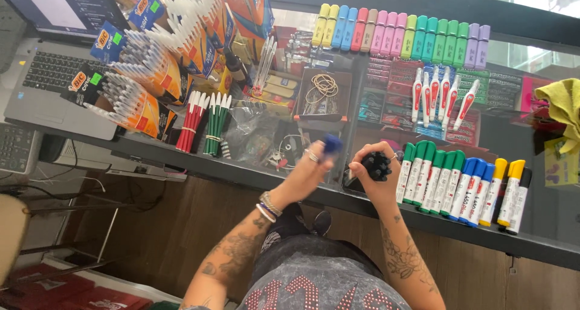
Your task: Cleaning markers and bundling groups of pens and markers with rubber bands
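Note:
My left hand (307, 168) pinches a blue-capped marker (331, 144) above the glass counter (254, 174). My right hand (376, 174) is closed around a bunch of black-capped markers (377, 165), caps pointing up. Both hands hover close together at the counter's near edge, just left of a row of white markers with green, blue and yellow caps (462, 186).
A row of pastel highlighters (402, 35) lies at the back, correction pens (441, 95) below it. Boxes of white pens (151, 68) pile up at the left beside a laptop (51, 74). Red and green pen bundles (202, 122), rubber bands (323, 86) and a yellow cloth (565, 104) also lie here.

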